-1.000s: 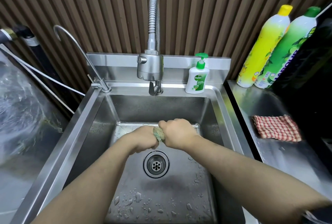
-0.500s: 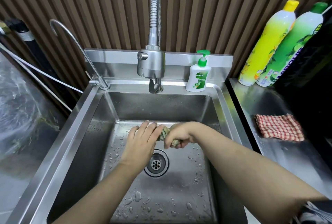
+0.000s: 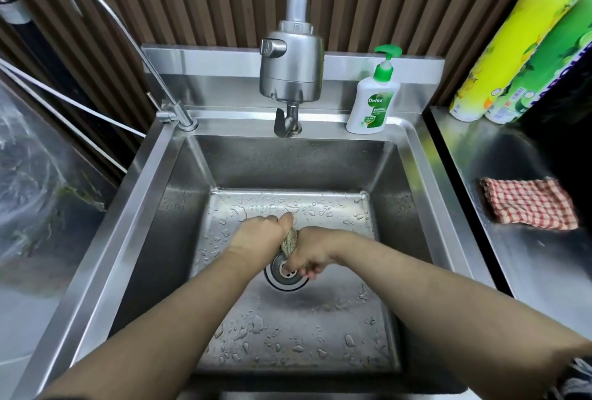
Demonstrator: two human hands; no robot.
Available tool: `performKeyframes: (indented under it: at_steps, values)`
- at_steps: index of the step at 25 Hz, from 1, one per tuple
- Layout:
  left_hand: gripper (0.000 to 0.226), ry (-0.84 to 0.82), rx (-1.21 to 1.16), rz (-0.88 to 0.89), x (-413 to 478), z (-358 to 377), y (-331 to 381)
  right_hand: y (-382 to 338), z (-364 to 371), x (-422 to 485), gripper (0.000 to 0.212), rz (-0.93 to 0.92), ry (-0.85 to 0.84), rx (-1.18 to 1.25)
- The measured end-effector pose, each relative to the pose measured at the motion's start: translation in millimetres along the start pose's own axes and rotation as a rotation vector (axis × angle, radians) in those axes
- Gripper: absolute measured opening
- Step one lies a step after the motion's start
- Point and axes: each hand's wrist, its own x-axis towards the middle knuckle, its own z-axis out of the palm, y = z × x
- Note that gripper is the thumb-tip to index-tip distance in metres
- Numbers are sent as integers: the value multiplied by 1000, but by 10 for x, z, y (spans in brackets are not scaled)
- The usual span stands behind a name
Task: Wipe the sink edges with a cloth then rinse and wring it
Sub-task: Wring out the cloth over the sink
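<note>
Dettol pump bottle (image 3: 373, 101), yellow bottle (image 3: 512, 37), green bottle (image 3: 551, 56), red checked cloth (image 3: 528, 204) on right counter (image 3: 528, 271).

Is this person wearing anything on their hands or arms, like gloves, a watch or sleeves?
No gloves: the left hand and right hand are bare, and so are both forearms. No ring, watch or bracelet shows on the parts in view. Only at the right arm's near end does a bit of dark, light-streaked fabric show, probably a pushed-up sleeve.
</note>
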Motion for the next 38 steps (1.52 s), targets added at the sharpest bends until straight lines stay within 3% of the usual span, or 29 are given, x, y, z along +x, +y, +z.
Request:
performKeyframes:
  at_steps: [2, 4, 10, 14, 16, 18, 19, 21, 24, 26, 28, 30, 32, 34, 38]
  values:
    - [37, -195, -152, -102, 68, 22, 24, -11, 72, 16, 21, -12, 273, -304]
    - [26, -241, -337, -211, 125, 94, 34, 24, 104, 88, 29, 13, 425, -402]
    - [19, -415, -682, -295, 213, 227, 18, 216, 109, 245, 32, -142, 513, -589]
    - [24, -315, -697, -349, 173, 240, 35, 177, 45, 251, 42, -172, 508, -559]
    - [34, -219, -661, -344, 120, 244, 5, 89, 26, 247, 42, -51, 492, -531]
    - [52, 64, -509, -223, 30, 288, -46, 54, -105, 221, 16, 58, 377, -192]
    - [63, 213, -333, -121, -9, 332, -69, 78, -205, 218, 7, 96, 228, 34]
    - [74, 377, -39, 33, -100, 406, -66, 134, -347, 167, 26, 106, -120, 319]
    - [54, 497, 80, 119, -90, 348, -34, 151, -411, 53, 44, 21, -473, 406]
    - [30, 583, 81, 220, 7, 252, -75, 152, -365, -2, 51, 3, -540, 369]
    - [21, 558, 103, 325, 87, 183, -143, 144, -294, -17, 48, 13, -478, 308]
    - [25, 371, 114, 336, 121, 57, -174, 106, -191, 14, 35, 33, -259, 232]
    - [36, 84, 147, 235, 96, -65, -149, 46, -61, 60, 28, 18, 75, 31]
    - [35, -102, 72, 88, 88, -73, -107, -6, 48, 80, 26, -19, 344, -180]
    - [33, -201, -222, -146, 57, 20, -23, 30, 109, 109, 29, -40, 499, -401]
